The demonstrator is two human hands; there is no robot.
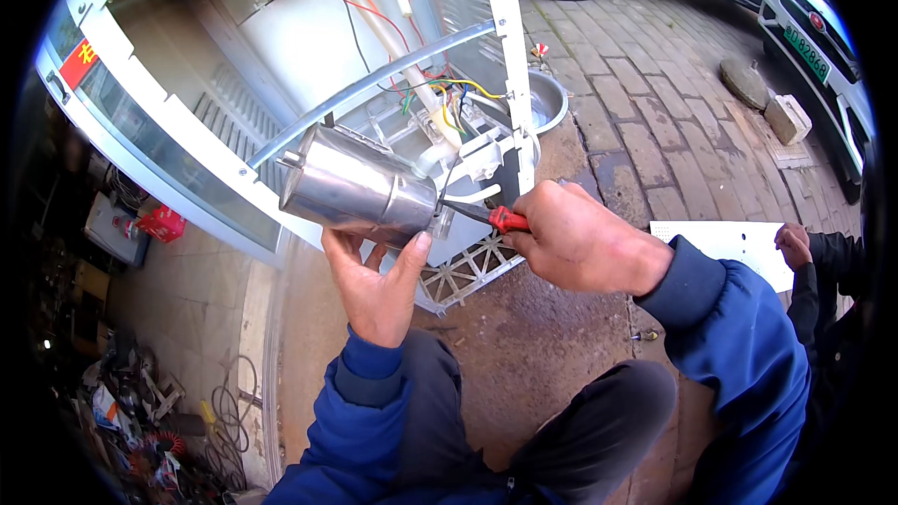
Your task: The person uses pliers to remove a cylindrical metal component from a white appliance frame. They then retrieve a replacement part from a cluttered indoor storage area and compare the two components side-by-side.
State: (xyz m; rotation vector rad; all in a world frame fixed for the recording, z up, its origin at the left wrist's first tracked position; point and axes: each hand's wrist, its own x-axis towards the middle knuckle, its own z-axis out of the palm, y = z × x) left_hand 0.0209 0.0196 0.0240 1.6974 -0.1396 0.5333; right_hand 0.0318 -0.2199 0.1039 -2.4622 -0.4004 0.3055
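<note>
My left hand cups a shiny stainless steel tank from below, its thumb against the end nearest the pliers. The tank lies tilted on its side in front of an opened white appliance frame. In my right hand are red-handled pliers, gripped in the fist. Their dark jaws point left at the tank's right end, by a small fitting and a white tube. Whether the jaws are closed on something is too small to tell.
Red, yellow and black wires and hoses hang inside the frame, behind a metal crossbar. A metal basin stands behind it. At right, another person's hand is by a white perforated panel. A screwdriver lies on the ground.
</note>
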